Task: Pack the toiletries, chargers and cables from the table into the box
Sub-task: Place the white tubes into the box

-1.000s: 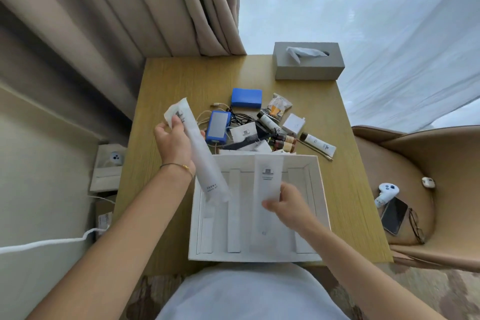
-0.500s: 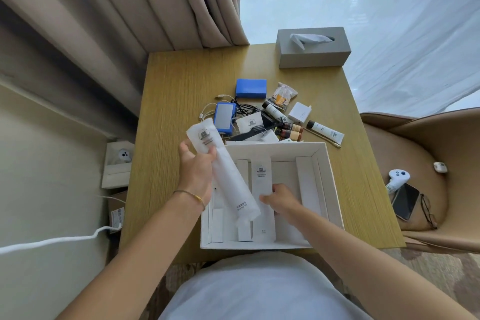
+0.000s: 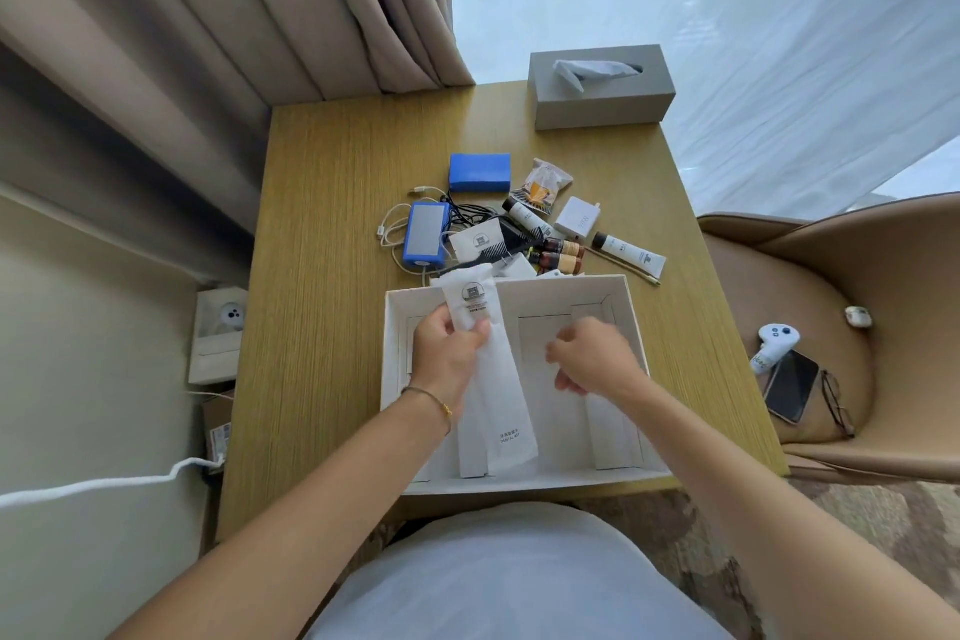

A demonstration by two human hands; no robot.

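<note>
An open white box (image 3: pixel 631 312) with inner dividers sits at the near edge of the wooden table (image 3: pixel 337 250). My left hand (image 3: pixel 447 353) pinches a long white dental kit packet (image 3: pixel 498 379) that lies lengthwise in the box, its top end over the far wall. My right hand (image 3: pixel 592 359) hovers over the box's middle, fingers loosely curled, holding nothing. Behind the box lies a pile: a blue charger (image 3: pixel 426 239) with white and black cables (image 3: pixel 395 229), a blue block (image 3: pixel 479 172), a white plug (image 3: pixel 576 218), small tubes (image 3: pixel 628 252), brown bottles (image 3: pixel 561 255) and a black comb (image 3: pixel 506 244).
A grey tissue box (image 3: pixel 600 91) stands at the table's far right corner. A tan chair (image 3: pixel 857 327) on the right holds a white controller (image 3: pixel 774 346), a phone (image 3: pixel 789 385) and glasses (image 3: pixel 836 403). Curtains hang at the back left; a white cord (image 3: pixel 104 483) runs along the floor.
My left hand brought the dental kit packet down from above the box's left side into the box. My right hand let go of the other packet and lifted clear.
</note>
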